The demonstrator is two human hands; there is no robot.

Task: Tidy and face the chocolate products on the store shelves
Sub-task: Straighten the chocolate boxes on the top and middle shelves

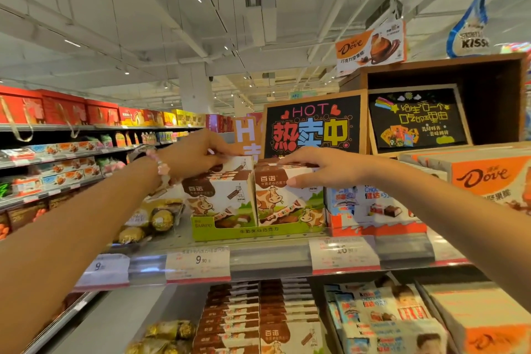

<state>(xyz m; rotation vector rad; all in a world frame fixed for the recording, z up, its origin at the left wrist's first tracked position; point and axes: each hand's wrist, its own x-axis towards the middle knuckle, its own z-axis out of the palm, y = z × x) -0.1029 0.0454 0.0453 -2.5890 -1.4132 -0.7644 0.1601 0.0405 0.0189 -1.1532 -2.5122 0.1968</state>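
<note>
**Both hands on the cow boxes, top shelf**

Two stacks of cow-print chocolate boxes stand side by side in a green tray [258,231] on the top shelf [270,260]. The left hand [195,152] reaches over the left stack [219,192], its fingers curled down onto the topmost box, thumb and fingertips pinching that box at its upper edge. A pink bead bracelet [159,165] sits on that wrist. The right hand [319,167] lies flat across the top of the right stack [287,198], fingers straight and spread, the thumb hanging down over the front face; it presses rather than grasps.

Left of the tray lie gold-foil balls [156,218] in clear packs. Right of it, touching the tray, stands a white-and-red box [373,210] (Kinder, by its look), and beyond that an orange Dove carton [488,178]. Behind the stacks leans a chalkboard sign [314,126] reading HOT. Price tags [198,261] run along the shelf's front rail.

On the shelf below, more cow boxes [258,316] lie in two rows, front faces up, next to Kinder packs [385,316].
</note>
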